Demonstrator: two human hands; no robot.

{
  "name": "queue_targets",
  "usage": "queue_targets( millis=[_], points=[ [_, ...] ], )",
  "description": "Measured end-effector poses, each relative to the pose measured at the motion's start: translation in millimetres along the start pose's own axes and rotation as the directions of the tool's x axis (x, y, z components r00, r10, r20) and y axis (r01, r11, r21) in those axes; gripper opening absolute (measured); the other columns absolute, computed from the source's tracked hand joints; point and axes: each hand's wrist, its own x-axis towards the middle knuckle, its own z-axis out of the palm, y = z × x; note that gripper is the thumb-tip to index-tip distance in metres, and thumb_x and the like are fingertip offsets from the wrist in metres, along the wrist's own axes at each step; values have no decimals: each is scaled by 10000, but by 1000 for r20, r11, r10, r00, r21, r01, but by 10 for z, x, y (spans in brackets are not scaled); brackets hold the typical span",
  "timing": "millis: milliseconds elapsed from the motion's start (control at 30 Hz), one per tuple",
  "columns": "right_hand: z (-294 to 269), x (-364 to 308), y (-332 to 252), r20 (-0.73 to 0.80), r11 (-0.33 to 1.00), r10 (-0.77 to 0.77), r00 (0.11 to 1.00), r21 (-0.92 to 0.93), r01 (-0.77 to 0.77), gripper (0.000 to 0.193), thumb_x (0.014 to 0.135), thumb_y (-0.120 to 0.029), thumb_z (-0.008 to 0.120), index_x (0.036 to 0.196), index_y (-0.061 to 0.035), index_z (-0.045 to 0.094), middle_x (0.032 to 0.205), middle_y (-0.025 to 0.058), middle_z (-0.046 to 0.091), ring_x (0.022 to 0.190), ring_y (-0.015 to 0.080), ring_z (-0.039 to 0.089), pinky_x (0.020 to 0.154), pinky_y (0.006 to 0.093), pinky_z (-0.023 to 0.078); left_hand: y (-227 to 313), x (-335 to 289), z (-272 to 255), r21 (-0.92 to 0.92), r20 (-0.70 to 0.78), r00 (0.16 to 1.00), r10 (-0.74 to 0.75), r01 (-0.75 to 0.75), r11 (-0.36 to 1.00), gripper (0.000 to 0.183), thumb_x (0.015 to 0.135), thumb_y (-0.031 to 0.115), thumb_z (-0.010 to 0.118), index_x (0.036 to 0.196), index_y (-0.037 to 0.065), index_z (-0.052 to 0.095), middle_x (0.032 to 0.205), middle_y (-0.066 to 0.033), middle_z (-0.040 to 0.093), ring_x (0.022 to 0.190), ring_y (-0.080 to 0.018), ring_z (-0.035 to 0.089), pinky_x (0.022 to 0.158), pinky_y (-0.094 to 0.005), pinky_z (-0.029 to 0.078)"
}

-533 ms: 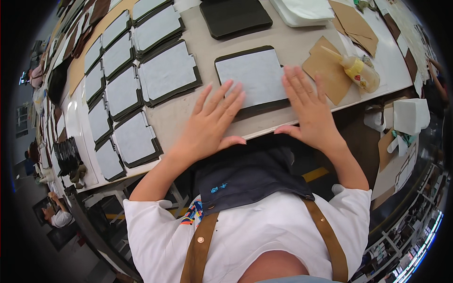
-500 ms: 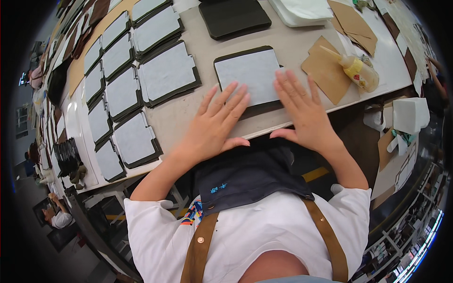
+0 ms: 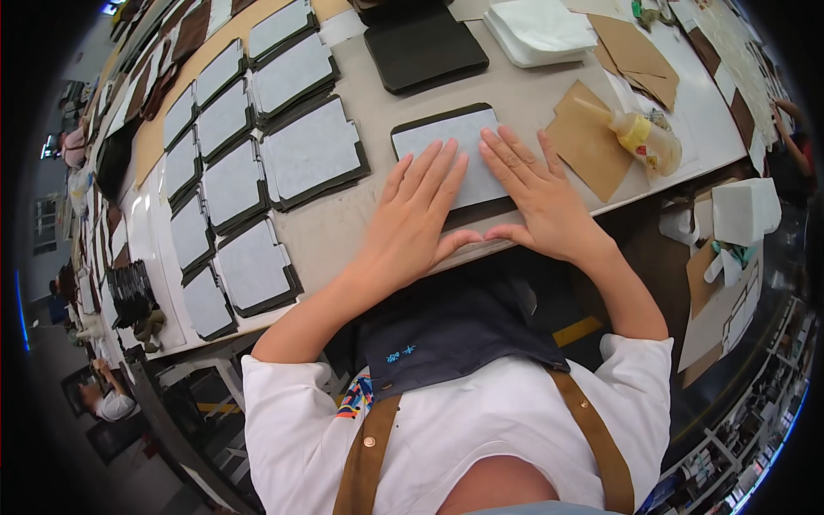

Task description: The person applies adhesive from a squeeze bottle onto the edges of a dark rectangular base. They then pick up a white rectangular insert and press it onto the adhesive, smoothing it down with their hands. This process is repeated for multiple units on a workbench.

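Fingers of the left hand (image 3: 412,213) lie straight and slightly parted over a pale sheet (image 3: 476,176), and the right hand (image 3: 546,202) mirrors them, thumb tips nearly meeting by the near edge of the bench (image 3: 333,230); neither grips anything. Close to that edge, the sheet covers a dark panel (image 3: 442,114). The step appears to be smoothing it flat; the next move likely calls for even pressure without dragging. Similar panels (image 3: 313,154) line the bench's left side; a bottle (image 3: 650,144) sits toward its right corner.

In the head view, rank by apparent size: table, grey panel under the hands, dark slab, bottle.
1. Table
2. Grey panel and dark slab: too alike to rank; panel partly covered
3. Bottle
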Motion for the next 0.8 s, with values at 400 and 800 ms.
queue_targets(
  millis=[400, 800],
  points=[
    [33, 198, 277, -62, 999, -33, 998, -23, 32, 863, 925, -606, 579, 1554, -55, 369, 1627, 98, 353, 1546, 278, 231, 1264, 543, 100, 6, 23, 138, 61, 19, 996, -90, 88, 994, 977, 911, 648, 574, 1585, 3, 280, 1666, -207, 218, 1561, -376, 142, 1250, -519, 124],
    [177, 695, 438, -332, 996, -79, 940, -62, 62, 344, 941, -170, 673, 1269, -73, 645, 1489, 120, 511, 1466, 311, 373, 1246, 526, 194, 18, -122, 33, 43, 29, 990, -137, 136, 990, 816, 964, 475, 606, 1577, 22, 313, 1676, -182, 213, 1562, -371, 143, 1245, -542, 120]
  ],
)
